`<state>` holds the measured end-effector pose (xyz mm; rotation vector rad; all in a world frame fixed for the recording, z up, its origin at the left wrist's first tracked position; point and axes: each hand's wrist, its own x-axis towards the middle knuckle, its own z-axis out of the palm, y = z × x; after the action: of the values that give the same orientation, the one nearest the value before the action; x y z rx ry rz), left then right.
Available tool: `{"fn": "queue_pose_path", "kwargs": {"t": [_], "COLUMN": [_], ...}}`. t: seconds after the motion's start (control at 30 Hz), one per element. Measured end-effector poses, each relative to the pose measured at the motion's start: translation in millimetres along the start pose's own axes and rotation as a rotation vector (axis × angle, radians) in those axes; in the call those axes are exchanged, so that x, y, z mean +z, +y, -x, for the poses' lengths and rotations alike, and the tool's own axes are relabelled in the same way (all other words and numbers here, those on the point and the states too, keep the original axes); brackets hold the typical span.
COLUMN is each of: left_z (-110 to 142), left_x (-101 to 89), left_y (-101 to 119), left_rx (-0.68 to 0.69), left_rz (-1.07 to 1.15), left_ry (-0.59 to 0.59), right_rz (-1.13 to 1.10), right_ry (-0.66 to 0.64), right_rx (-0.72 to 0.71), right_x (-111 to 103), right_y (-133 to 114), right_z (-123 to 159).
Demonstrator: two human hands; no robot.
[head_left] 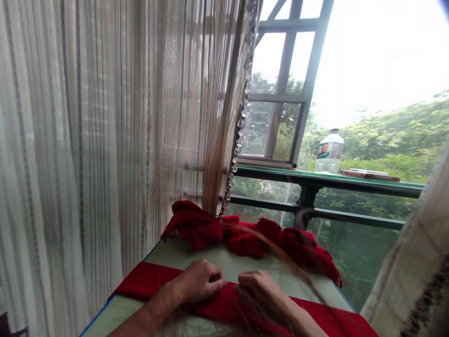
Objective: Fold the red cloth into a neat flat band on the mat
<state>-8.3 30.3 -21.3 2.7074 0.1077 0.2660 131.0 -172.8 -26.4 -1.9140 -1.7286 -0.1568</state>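
Observation:
A folded band of red cloth (145, 281) lies crosswise over a pale board-like surface (213, 257) with blue edges. My left hand (199, 281) rests on the band's middle, fingers curled and thumb against them at the cloth's far edge. Just to the right, my right hand (257, 288) is also closed at that edge, its fingertips turned down and partly hidden. A short gap of red cloth shows between the two hands. Beyond them, a crumpled red cloth (199, 227) spreads along the far end of the surface and hangs over its right corner.
A striped sheer curtain (105, 140) with a beaded edge hangs along the left, reaching the surface's far end. Behind stands a railing (270, 174) carrying a plastic bottle (331, 150) and a flat brown item (370, 175). Another curtain (403, 252) hangs at right. Blurred hair strands cross the view.

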Motion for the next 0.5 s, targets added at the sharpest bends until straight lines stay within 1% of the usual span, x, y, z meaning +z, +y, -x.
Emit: {"fn": "queue_pose_path", "kwargs": {"t": [0.1, 0.2, 0.3, 0.4, 0.5], "left_z": [1.2, 0.8, -1.5, -4.1, -5.7], "left_x": [-2.2, -3.5, -3.9, -3.7, -3.8], "left_y": [-1.2, -3.1, -1.9, 1.4, 2.7], "left_rx": [-0.009, -0.004, 0.008, 0.028, 0.060], "left_rz": [0.007, 0.016, 0.013, 0.009, 0.022], "left_ry": [-0.018, -0.050, -0.079, -0.095, -0.096], "right_rz": [-0.005, -0.018, -0.021, -0.017, -0.042], "right_ry": [0.015, 0.015, 0.023, 0.022, -0.055], "right_rx": [-0.003, -0.008, -0.001, -0.001, -0.064], "right_x": [16.0, 26.8, 27.3, 25.2, 27.7], "right_y": [11.4, 22.5, 26.1, 25.1, 23.1], "right_z": [0.7, 9.6, 17.5, 19.4, 18.8]}}
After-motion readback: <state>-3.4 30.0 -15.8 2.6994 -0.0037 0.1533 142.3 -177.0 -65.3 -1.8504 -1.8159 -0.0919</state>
